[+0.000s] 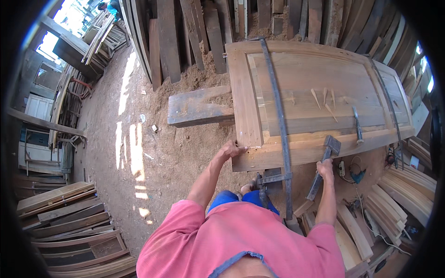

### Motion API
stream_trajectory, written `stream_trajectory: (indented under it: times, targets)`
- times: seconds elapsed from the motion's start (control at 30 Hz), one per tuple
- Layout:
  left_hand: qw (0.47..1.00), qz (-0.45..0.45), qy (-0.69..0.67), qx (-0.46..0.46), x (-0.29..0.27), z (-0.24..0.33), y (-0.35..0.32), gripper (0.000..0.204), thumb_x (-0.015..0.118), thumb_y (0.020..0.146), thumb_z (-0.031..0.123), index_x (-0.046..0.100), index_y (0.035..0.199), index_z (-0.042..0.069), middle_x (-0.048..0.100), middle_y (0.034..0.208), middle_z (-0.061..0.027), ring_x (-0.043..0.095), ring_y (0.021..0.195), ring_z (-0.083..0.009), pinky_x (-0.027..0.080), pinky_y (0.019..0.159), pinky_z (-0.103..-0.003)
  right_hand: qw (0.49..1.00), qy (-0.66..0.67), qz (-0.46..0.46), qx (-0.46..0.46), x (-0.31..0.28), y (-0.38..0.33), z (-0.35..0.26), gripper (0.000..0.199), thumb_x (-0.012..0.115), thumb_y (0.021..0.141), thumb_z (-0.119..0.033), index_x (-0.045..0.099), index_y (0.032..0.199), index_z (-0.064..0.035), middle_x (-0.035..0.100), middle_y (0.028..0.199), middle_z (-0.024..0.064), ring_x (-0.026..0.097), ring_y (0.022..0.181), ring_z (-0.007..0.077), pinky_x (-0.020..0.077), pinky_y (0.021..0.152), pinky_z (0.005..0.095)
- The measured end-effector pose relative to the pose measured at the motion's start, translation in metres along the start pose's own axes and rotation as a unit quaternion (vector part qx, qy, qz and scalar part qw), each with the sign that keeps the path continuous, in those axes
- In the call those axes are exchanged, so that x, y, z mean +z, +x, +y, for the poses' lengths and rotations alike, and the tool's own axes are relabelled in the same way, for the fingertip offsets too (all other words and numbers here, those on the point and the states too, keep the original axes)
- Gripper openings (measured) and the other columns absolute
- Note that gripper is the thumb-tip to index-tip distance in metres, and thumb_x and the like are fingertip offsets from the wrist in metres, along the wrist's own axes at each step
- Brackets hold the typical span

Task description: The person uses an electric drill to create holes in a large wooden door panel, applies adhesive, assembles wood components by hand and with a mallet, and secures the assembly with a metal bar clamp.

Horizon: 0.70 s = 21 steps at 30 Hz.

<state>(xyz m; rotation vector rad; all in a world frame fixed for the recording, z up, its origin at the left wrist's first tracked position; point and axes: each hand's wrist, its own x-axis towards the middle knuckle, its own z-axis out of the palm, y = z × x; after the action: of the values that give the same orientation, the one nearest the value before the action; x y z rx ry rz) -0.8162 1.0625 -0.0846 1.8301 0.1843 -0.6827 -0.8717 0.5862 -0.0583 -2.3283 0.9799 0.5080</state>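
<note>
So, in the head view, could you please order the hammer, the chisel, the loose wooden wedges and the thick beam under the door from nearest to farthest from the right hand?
From the right hand:
1. Hammer, gripped in it, head at the door's near edge.
2. Chisel, lying on the door, just beyond.
3. Wooden wedges, farther up the panel.
4. Thick beam, far left, under the door.

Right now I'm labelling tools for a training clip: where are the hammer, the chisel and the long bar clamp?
hammer [330,148], head view, on its head.
chisel [357,126], head view, mid-length.
long bar clamp [278,111], head view, on its bar.
</note>
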Motion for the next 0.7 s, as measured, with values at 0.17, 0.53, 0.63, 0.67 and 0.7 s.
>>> stream_trajectory:
  times: [0.17,0.53,0.63,0.67,0.7]
  targets:
    - [0.996,-0.06,0.065,0.001,-0.017,-0.015,0.027,0.067,0.083,0.082,0.041,0.064,0.132,0.001,0.072,0.121,-0.0157,0.066,0.111,-0.024,0.05,0.097,-0.038,0.999,-0.025,0.04,-0.024,0.009,0.025,0.013,0.056,0.065,0.088,-0.016,0.041,0.128,0.0157,0.069,0.102,0.031,0.073,0.089,0.0366,0.0576,0.077,0.0446]
    - [0.938,-0.335,0.036,-0.077,-0.046,0.001,0.054,0.074,0.08,0.087,0.045,0.056,0.141,0.001,0.066,0.131,-0.0103,0.062,0.118,-0.0241,0.049,0.101,-0.041,0.956,0.282,0.064,-0.047,-0.009,-0.112,-0.059,0.035,0.075,0.082,-0.022,0.059,0.095,0.006,0.065,0.071,0.0129,0.065,0.059,0.0211,0.0508,0.056,0.0389]
    - [0.938,-0.332,0.033,-0.096,-0.057,-0.02,0.061,0.081,0.081,0.085,0.049,0.054,0.143,0.0,0.066,0.133,-0.0121,0.061,0.121,-0.0264,0.047,0.104,-0.042,0.974,0.191,0.122,-0.018,0.025,-0.176,-0.092,0.041,0.078,0.078,-0.014,0.059,0.109,0.0043,0.068,0.088,0.0221,0.069,0.084,0.0377,0.0526,0.078,0.0458]
    - [0.935,-0.309,0.152,-0.084,-0.058,-0.019,0.069,0.079,0.079,0.086,0.05,0.055,0.142,-0.001,0.066,0.132,-0.0146,0.061,0.121,-0.0275,0.048,0.103,-0.042,0.961,0.203,0.176,-0.061,0.046,-0.192,-0.089,0.039,0.078,0.077,-0.013,0.059,0.108,0.0029,0.068,0.086,0.0215,0.069,0.081,0.0368,0.0522,0.077,0.0466]
    - [0.907,-0.365,0.206,-0.045,-0.041,0.056,0.045,0.078,0.075,0.088,0.052,0.058,0.138,-0.004,0.066,0.131,-0.0178,0.062,0.12,-0.0296,0.048,0.103,-0.042,0.96,0.223,0.169,-0.019,0.058,-0.213,-0.082,0.04,0.079,0.077,-0.013,0.059,0.108,0.0026,0.068,0.086,0.0221,0.069,0.083,0.0381,0.052,0.077,0.0467]
